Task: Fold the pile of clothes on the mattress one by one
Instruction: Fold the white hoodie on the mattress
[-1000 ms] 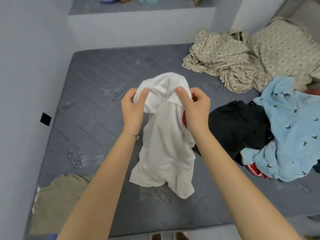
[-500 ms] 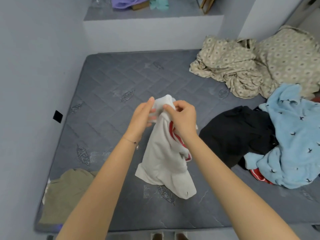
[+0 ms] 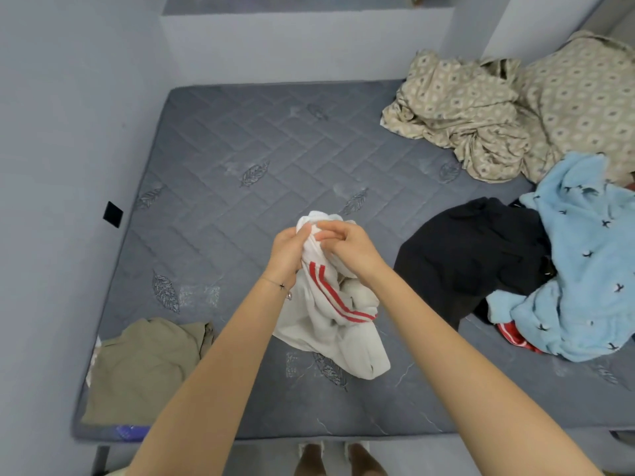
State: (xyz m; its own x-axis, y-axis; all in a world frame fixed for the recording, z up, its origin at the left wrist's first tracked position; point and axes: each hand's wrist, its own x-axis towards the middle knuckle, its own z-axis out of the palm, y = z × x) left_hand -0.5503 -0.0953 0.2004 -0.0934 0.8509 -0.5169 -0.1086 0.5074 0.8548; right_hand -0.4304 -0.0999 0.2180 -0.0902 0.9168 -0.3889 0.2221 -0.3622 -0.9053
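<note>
pale blue-grey walls, raised ledge behind, small black square, perhaps a socket, at left

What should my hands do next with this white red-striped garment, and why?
Probably draw the left hand and right hand apart to spread the white red-striped fabric garment: both grip its bunched top close together, so it hangs crumpled over the grey quilted mattress.

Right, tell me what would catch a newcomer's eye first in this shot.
First the white garment with red stripes, bunched at its top in the left hand and the right hand, hanging over the middle of the grey mattress. Next the heap at the right edge: a light blue fleece lying partly over a black garment, with patterned beige bedding behind them.
</note>
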